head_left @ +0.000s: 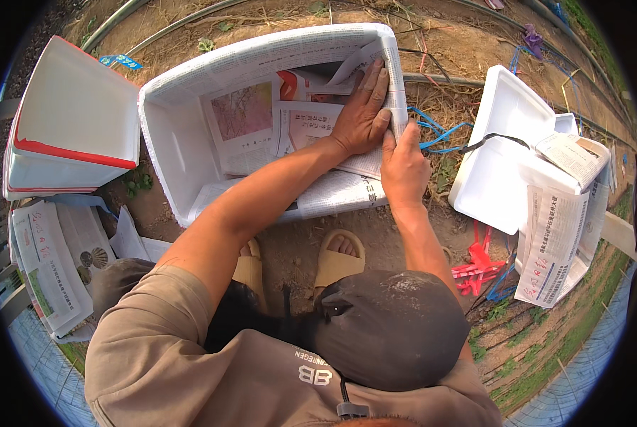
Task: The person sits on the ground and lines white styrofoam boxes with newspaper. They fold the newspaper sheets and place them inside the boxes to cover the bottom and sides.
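In front of me a white foam box (182,160) lies open side up, lined with newspaper (243,147) on its floor and along its walls. A newspaper sheet (398,80) is folded over the rim at the right end. My left hand (363,109) reaches inside and lies flat against the paper at that end wall, its thumb apart near the rim. My right hand (406,165) grips the papered rim just nearer to me, thumb on the inner side and fingers outside. Its fingertips are partly hidden. Loose printed sheets overlap on the box floor.
Foam boxes with red tape (75,147) stand at left, above stacked newspapers (51,267). A foam lid (502,155) and more newspapers (550,245) are at right. Blue cord (441,131) and red strapping (478,261) lie on the soil. Metal pipes (190,18) cross behind the box.
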